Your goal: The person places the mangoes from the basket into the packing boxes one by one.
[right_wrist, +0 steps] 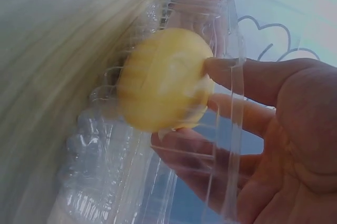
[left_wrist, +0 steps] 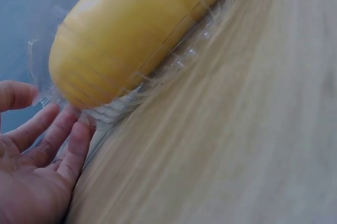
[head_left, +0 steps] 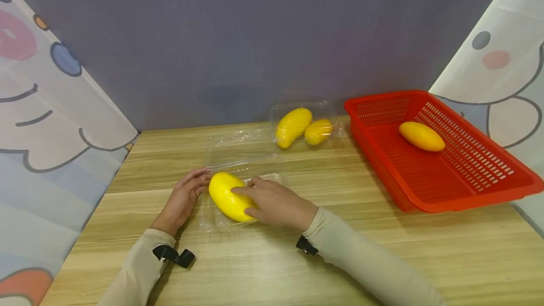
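A large yellow mango (head_left: 227, 196) lies slantwise in an open clear plastic clamshell box (head_left: 208, 221) on the table. My right hand (head_left: 276, 202) holds the mango near its right end, with thumb and fingers on either side in the right wrist view. That view shows the clear wall of the box (right_wrist: 235, 145) between the camera and the mango (right_wrist: 166, 79). At the left side of the box, my left hand (head_left: 183, 197) touches the plastic edge with extended fingers. In the left wrist view, its fingertips (left_wrist: 79, 134) rest at the box rim below the mango (left_wrist: 126, 34).
Behind the open box, a clear plastic box (head_left: 327, 110) contains two yellow mangoes, one larger (head_left: 294, 126) and one smaller (head_left: 318, 131). A red plastic basket (head_left: 382, 166) stands on the right with one mango (head_left: 421, 136) inside. A grey panel (head_left: 238, 46) rises behind the table.
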The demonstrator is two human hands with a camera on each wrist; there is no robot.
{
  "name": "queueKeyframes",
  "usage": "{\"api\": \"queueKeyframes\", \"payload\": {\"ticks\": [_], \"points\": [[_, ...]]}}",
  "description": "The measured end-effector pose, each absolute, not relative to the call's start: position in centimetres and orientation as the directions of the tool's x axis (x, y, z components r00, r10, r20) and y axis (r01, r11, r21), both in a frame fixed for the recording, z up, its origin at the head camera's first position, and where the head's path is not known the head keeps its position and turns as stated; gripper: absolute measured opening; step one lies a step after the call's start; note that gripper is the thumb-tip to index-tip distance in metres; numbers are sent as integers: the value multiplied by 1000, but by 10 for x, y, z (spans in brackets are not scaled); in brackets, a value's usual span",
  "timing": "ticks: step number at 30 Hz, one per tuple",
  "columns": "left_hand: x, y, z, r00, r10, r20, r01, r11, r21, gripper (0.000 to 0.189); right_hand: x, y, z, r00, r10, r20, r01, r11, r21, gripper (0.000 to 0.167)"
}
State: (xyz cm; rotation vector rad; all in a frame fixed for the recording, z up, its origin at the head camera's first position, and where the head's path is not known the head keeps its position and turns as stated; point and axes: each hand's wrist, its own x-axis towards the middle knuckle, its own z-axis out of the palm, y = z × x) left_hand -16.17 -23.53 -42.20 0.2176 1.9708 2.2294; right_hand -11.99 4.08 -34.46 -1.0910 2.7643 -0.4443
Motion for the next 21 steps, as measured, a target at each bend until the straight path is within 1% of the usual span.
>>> {"api": "queueKeyframes", "payload": {"ticks": [6, 12, 14, 16, 19, 21], "points": [[-162, -235, -422, -977, 212, 1, -24, -115, 993, 40, -120, 38, -345, -731, -682, -8, -643, 693, -327, 54], [-162, -235, -422, -979, 202, 3, -22, -122, 992, 33, -121, 41, -343, -746, -665, -4, -629, 708, -321, 56], [-162, -234, -421, -980, 197, 3, -22, -125, 992, 31, -121, 45, -340, -760, -649, -5, -612, 720, -327, 59], [-162, -234, -421, -981, 192, -1, -26, -128, 991, 30, -122, 53, -334, -784, -621, 2, -581, 732, -357, 61], [-162, -233, -420, -983, 185, -10, -34, -129, 991, 30, -124, 69, -325, -816, -577, 33, -541, 742, -395, 61], [-162, -234, -420, -983, 181, -14, -38, -130, 991, 29, -126, 82, -318, -834, -549, 58, -523, 752, -401, 60]]}}
